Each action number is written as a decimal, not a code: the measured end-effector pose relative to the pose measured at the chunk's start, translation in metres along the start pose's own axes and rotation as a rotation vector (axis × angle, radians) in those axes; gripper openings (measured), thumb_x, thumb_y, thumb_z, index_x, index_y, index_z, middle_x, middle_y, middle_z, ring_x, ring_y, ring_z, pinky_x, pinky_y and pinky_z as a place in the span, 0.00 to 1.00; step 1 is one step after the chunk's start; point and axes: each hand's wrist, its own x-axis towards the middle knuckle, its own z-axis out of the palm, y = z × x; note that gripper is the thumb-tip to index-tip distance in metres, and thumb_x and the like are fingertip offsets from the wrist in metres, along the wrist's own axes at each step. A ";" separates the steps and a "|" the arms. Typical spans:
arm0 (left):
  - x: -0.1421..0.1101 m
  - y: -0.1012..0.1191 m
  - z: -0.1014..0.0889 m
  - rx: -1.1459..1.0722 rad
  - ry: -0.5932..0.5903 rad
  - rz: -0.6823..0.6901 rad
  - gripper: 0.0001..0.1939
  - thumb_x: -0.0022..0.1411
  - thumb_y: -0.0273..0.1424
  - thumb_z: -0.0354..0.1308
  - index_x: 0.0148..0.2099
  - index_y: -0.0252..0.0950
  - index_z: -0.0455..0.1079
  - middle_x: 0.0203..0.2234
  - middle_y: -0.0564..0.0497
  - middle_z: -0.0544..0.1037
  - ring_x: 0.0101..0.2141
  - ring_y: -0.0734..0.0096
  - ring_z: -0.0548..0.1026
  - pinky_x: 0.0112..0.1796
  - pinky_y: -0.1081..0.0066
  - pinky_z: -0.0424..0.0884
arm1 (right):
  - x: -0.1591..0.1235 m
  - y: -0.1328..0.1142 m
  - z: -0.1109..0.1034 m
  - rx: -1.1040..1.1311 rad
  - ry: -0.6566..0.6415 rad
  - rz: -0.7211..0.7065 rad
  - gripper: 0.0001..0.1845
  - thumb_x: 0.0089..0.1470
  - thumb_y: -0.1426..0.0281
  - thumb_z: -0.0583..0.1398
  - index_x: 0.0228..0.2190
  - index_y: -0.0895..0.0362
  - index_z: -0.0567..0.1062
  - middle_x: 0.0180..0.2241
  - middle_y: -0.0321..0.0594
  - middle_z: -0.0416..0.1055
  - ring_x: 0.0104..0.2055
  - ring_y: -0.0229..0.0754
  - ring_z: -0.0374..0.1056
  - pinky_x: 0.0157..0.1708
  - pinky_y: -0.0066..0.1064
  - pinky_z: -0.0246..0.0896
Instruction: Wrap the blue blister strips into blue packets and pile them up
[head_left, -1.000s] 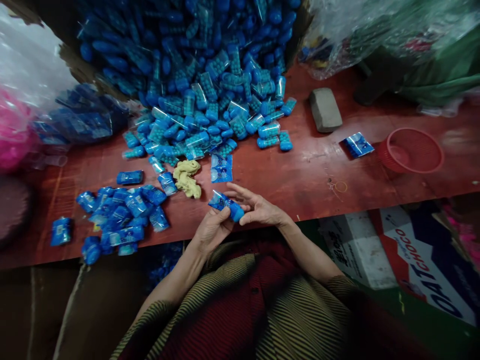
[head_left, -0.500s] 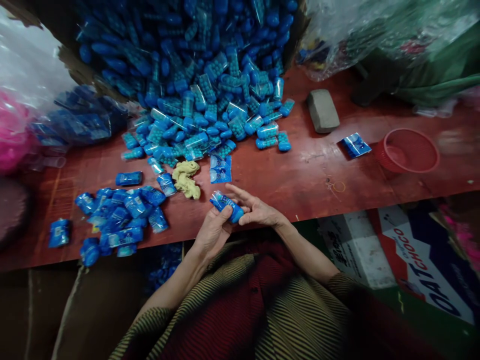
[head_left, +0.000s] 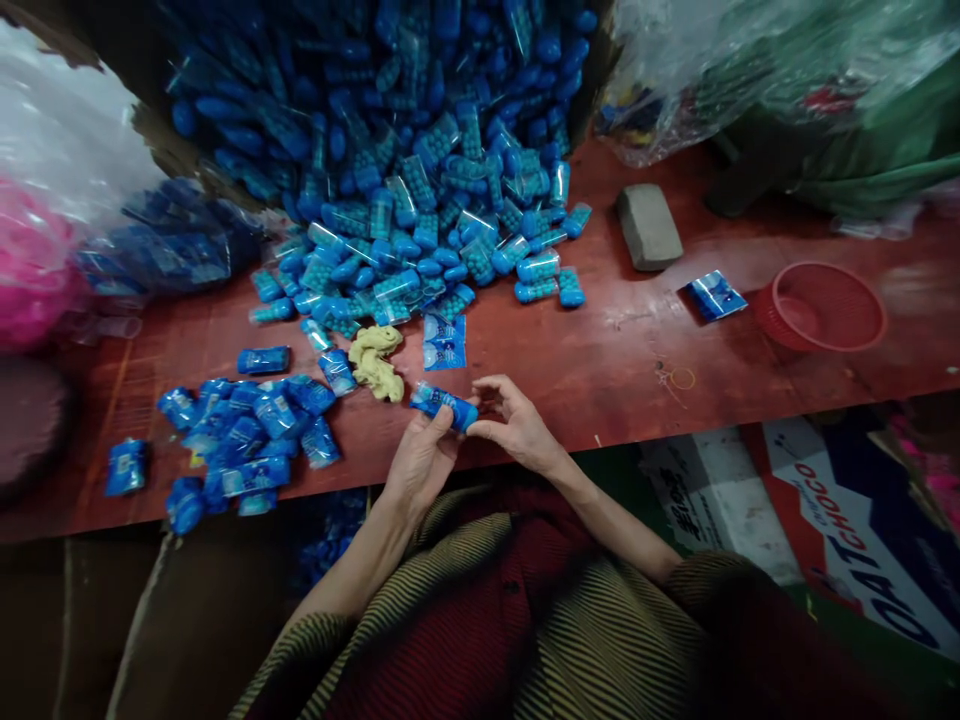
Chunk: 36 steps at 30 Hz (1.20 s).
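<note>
Low over the table's front edge, a small blue bottle [head_left: 444,404] in a printed blue sleeve lies nearly level between my hands. My left hand [head_left: 424,455] is closed round it, thumb pressed on its printed side. At the bottle's right end, my right hand [head_left: 521,430] has its thumb and curled fingertips on the blue tip. Just beyond lie a flat printed blue sleeve [head_left: 444,342] and a lump of yellow putty [head_left: 376,362]. To the left is a heap of sleeved blue bottles [head_left: 247,432].
A large pile of clear bottles with blue beads [head_left: 397,240] spills from a torn cardboard box at the back. Rightward are a grey block [head_left: 649,228], a stack of blue sleeves [head_left: 716,296], a red plastic basket [head_left: 829,307] and a rubber band [head_left: 682,378].
The bottle has shifted slightly left and turned flatter. My right hand's outstretched fingers have curled in toward the bottle's right end. My left hand keeps its hold.
</note>
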 end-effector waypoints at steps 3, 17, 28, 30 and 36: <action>0.001 -0.004 0.000 0.000 0.034 0.029 0.12 0.46 0.29 0.69 0.33 0.31 0.72 0.28 0.50 0.79 0.33 0.71 0.76 0.40 0.71 0.71 | -0.004 -0.001 0.004 -0.158 0.071 -0.069 0.10 0.49 0.68 0.63 0.36 0.54 0.72 0.38 0.38 0.67 0.40 0.39 0.65 0.43 0.34 0.63; 0.001 -0.003 -0.009 0.035 -0.020 -0.021 0.14 0.43 0.30 0.70 0.32 0.31 0.72 0.25 0.50 0.78 0.29 0.69 0.77 0.35 0.71 0.73 | -0.005 0.004 0.005 0.046 0.023 -0.041 0.30 0.44 0.68 0.67 0.50 0.48 0.69 0.48 0.37 0.64 0.52 0.42 0.61 0.54 0.36 0.56; 0.003 -0.005 -0.013 -0.009 -0.199 -0.097 0.16 0.44 0.33 0.70 0.36 0.34 0.72 0.28 0.49 0.79 0.37 0.62 0.78 0.39 0.66 0.74 | 0.006 0.000 -0.002 0.456 -0.316 0.110 0.43 0.39 0.72 0.69 0.57 0.44 0.62 0.50 0.35 0.67 0.50 0.39 0.64 0.51 0.31 0.61; 0.001 -0.006 -0.012 -0.004 -0.182 -0.084 0.17 0.45 0.34 0.69 0.37 0.34 0.72 0.28 0.49 0.79 0.38 0.61 0.77 0.42 0.64 0.73 | 0.006 0.001 -0.002 0.444 -0.314 0.120 0.43 0.39 0.71 0.69 0.57 0.45 0.62 0.49 0.36 0.67 0.50 0.40 0.64 0.51 0.33 0.61; -0.006 -0.009 -0.003 0.033 -0.076 -0.050 0.22 0.43 0.35 0.70 0.41 0.33 0.72 0.29 0.50 0.79 0.36 0.63 0.78 0.40 0.64 0.74 | 0.003 0.002 0.000 0.437 -0.341 0.158 0.46 0.39 0.70 0.69 0.58 0.43 0.59 0.54 0.37 0.64 0.51 0.41 0.64 0.48 0.31 0.63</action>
